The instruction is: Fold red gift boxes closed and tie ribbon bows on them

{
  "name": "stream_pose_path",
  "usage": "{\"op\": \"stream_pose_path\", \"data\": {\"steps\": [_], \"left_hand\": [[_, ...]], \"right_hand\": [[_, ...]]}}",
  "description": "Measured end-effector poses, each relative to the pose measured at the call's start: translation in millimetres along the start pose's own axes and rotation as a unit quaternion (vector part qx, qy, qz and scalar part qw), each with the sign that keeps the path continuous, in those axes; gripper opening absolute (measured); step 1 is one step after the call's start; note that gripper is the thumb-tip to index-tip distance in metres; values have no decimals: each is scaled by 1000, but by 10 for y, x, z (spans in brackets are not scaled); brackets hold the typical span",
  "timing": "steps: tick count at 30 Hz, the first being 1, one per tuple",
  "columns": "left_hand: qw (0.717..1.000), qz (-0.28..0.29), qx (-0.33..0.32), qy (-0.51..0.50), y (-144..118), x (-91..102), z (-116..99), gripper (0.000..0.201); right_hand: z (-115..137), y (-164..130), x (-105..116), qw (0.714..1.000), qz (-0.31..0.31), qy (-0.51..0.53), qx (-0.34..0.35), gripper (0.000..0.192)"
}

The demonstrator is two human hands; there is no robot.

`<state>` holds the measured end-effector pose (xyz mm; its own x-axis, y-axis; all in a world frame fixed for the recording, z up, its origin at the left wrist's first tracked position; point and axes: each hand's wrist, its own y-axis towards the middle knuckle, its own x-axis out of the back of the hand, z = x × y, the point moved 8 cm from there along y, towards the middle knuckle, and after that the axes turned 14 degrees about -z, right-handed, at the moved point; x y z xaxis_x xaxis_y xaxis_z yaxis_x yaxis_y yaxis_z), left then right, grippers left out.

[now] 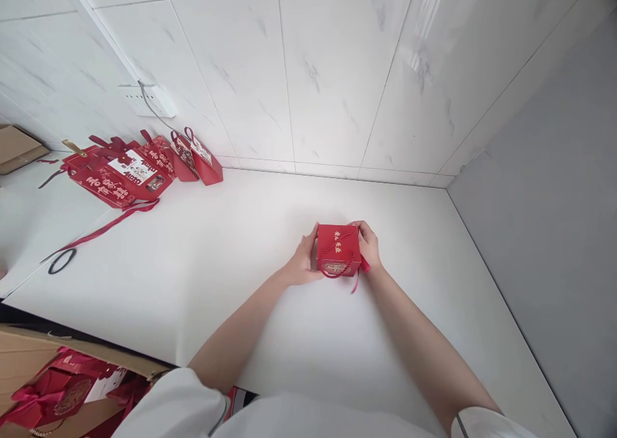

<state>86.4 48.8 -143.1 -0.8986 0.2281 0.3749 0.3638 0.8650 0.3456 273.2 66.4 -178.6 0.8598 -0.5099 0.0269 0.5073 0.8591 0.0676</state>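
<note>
Between my two hands is a small red gift box [328, 240] with gold characters on its top and a twisted red cord handle. My left hand [303, 262] grips its left side, thumb toward the near edge and fingers along the far part. At the right side, my right hand [369, 244] is curled against the box, some of its fingers hidden behind it. A red ribbon [355, 285] hangs from the near right corner, by my right hand. The box is over the white tabletop [231, 245]; I cannot tell whether it rests on it.
Several red gift boxes [108, 184] with ribbons stand at the back left by the tiled wall [245, 71]. A loose red ribbon [110, 222] and a dark ring [62, 262] lie nearby. A cardboard carton [87, 419] of red boxes sits below left; a grey panel [544, 187] borders the right.
</note>
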Motion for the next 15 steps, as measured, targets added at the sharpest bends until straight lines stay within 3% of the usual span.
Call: {"op": "stream_pose_path", "data": {"steps": [2,4,6,8,10,15], "left_hand": [[998,-39,-47,1,-17,50,-77,109],[985,-128,-105,55,-11,194,-137,111],[948,-224,-164,153,-23,337,-201,110],[903,-287,-203,246,-46,412,-253,106],[875,-317,-213,297,-64,448,-276,103],[851,-347,-223,324,-103,493,-301,102]], "right_hand": [[-2,12,8,1000,-6,-2,0,21],[-8,27,18,1000,-15,-6,2,23],[-19,41,23,1000,-22,-15,4,23],[-33,48,18,999,-20,-27,4,23],[-42,52,15,999,-18,-38,4,23],[-47,54,22,998,-16,-56,9,23]]}}
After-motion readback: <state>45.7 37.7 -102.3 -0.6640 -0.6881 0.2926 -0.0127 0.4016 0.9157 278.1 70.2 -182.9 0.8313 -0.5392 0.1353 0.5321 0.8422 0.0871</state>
